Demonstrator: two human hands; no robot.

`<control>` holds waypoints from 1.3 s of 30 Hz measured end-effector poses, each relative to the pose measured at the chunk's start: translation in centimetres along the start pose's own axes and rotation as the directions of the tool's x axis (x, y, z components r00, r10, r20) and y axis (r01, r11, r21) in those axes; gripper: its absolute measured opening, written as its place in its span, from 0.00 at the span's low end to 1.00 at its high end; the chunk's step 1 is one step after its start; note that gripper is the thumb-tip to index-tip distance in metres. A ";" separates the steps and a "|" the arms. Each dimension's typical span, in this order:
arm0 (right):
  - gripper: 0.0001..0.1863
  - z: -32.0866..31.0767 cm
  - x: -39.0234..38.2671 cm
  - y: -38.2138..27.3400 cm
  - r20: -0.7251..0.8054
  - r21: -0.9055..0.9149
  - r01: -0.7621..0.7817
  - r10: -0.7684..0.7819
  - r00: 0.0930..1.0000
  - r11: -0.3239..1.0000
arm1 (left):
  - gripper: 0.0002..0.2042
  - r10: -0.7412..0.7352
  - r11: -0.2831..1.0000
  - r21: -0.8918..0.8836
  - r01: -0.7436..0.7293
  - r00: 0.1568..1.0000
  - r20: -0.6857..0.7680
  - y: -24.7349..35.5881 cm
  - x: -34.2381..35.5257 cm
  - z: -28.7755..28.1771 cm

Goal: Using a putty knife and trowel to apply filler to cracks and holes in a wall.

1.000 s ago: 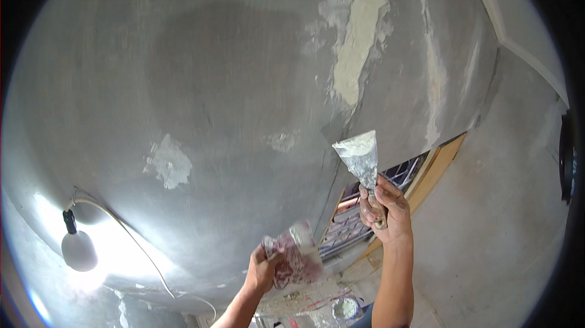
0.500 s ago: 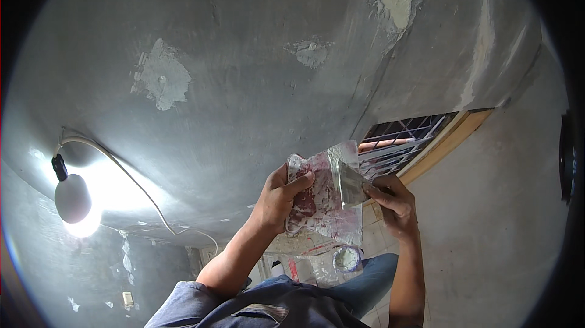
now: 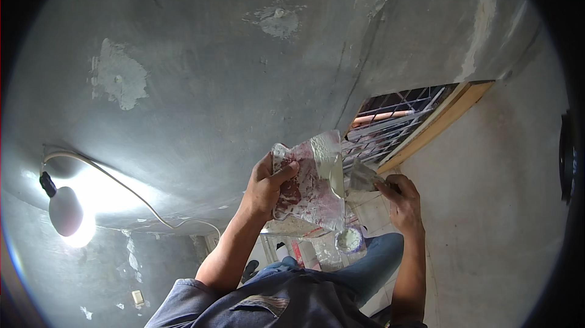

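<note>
My left hand point(image 3: 266, 185) grips a wide, flat putty spreader point(image 3: 311, 200) by its left side, the thumb lying on its face. Red patches and dried white smears cover that spreader, and a thick pale layer of filler point(image 3: 327, 156) sits along its upper right part. To the right, my right hand point(image 3: 402, 202) is closed round the handle of a smaller putty knife point(image 3: 364, 176). Its grey, smeared blade points up and left, a short way apart from the spreader. Below them stands an open tub point(image 3: 349, 239) with pale filler in it.
Above is a grey wall point(image 3: 201, 84) with pale filler patches point(image 3: 122, 78). A barred window point(image 3: 396, 118) with a wooden frame point(image 3: 439, 127) opens at right. At left a lit bulb point(image 3: 66, 211) hangs on a white cable point(image 3: 116, 176). A light switch point(image 3: 138, 297) sits lower left.
The putty knife has come off the spreader's face and moved right and down with my right hand. My left hand and the spreader have shifted slightly left. The view has turned a little.
</note>
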State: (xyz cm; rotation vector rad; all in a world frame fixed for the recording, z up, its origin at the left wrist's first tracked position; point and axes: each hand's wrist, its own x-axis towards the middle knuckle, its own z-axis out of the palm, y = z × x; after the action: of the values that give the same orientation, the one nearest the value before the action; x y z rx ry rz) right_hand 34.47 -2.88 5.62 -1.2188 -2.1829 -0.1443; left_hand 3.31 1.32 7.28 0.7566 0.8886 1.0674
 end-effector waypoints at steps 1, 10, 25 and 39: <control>0.19 0.1 -0.4 -0.2 -0.004 0.182 -0.125 0.128 0.992 0.975 | 0.09 -0.005 1.000 0.002 0.005 1.000 0.001 -0.1 0.1 0.3; 0.22 -1.7 -2.9 -9.6 0.649 0.731 -0.603 0.599 0.470 -0.318 | 0.10 0.345 0.938 0.063 -0.340 0.929 -0.134 -1.9 0.4 2.3; 0.24 0.1 -2.0 -9.1 0.638 0.754 -0.598 0.520 0.568 -0.271 | 0.07 0.342 0.826 0.457 -0.330 0.938 0.060 -5.8 -3.5 2.9; 0.19 -2.2 3.0 -8.3 0.618 0.778 -0.588 0.436 0.655 -0.219 | 0.14 0.367 0.125 0.693 -0.710 0.682 0.633 -4.8 -1.7 0.1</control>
State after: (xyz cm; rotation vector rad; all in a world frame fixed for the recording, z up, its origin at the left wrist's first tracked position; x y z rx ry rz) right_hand 27.74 -6.17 10.71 -1.0349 -0.9269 1.6387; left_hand 4.91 -1.78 3.60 2.3792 0.8940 0.9359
